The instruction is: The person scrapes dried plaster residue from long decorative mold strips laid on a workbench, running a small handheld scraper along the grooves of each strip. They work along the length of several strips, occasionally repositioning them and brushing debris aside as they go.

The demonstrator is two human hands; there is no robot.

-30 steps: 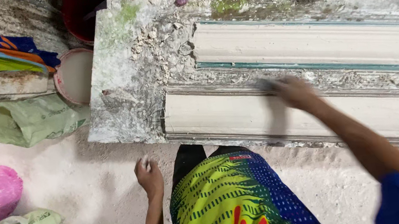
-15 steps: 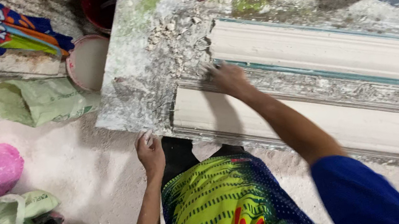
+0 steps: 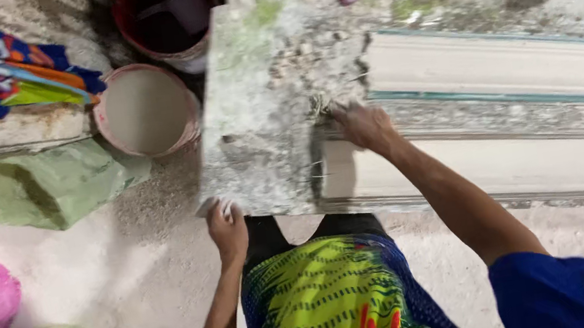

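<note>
Plaster-white long moulded cornice strip point(image 3: 508, 162), lying along the near edge of the crusted grey desk point(image 3: 261, 114): probably stiff, brittle, heavy. Right hand point(image 3: 363, 126) pressing its left end, fingers spread. Left hand point(image 3: 227, 228) gripping the desk's near corner. Best lifted from underneath.

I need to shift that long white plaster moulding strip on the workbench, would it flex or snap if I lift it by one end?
The long white plaster moulding strip looks rigid and brittle, so it would probably crack rather than bend. It runs far along the dusty workbench, so one-end lifting likely strains it. The right hand rests at its end; the powdery surface may feel slippery.
</note>
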